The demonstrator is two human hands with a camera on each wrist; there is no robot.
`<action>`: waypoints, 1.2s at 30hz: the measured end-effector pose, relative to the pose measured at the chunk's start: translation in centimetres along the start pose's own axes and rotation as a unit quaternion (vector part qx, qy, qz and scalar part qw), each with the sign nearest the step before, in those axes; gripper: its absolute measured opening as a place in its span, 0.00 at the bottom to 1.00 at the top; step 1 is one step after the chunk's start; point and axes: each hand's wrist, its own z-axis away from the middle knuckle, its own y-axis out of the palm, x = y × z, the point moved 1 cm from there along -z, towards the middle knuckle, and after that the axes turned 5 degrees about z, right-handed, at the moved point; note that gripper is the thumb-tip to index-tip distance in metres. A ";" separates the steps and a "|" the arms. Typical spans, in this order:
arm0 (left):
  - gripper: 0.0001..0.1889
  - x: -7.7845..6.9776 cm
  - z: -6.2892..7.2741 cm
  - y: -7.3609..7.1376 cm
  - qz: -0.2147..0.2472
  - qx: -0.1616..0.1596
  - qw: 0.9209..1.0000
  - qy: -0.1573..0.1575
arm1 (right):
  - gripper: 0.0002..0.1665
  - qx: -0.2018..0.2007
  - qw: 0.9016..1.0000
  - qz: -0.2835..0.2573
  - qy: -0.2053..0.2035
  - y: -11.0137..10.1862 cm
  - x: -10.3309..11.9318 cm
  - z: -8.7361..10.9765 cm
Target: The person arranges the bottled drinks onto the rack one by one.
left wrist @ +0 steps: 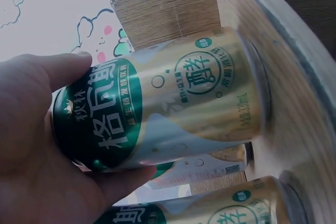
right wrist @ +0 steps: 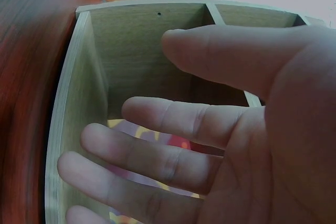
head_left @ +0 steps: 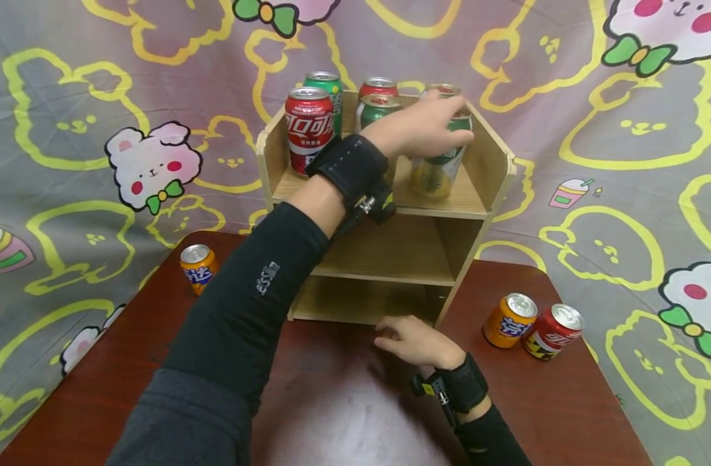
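My left hand point(head_left: 422, 126) grips the upper end of a green, white and gold drink can point(left wrist: 184, 98) from above. That can stands at the front right of the top level of a small wooden shelf point(head_left: 498, 171). A matching can point(head_left: 379, 107) stands to its left, partly behind my wrist, and another can point(head_left: 443, 89) shows behind the held one. With nothing in it, my right hand point(head_left: 416, 343) hovers in front of the shelf's bottom level, fingers extended and spread from the thumb in the right wrist view.
Also on the top level are a red cola can point(head_left: 309, 126), a green can point(head_left: 325, 84) and another red can point(head_left: 379, 84). An orange can point(head_left: 198, 266) stands left on the table point(head_left: 332, 401). At right stand another orange can point(head_left: 509, 321) and a red can point(head_left: 552, 333).
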 end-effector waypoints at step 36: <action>0.40 0.1 -0.3 0.1 0.220 -0.044 0.969 -0.102 | 0.18 -0.008 1.000 0.014 -0.004 0.0 0.3 0.0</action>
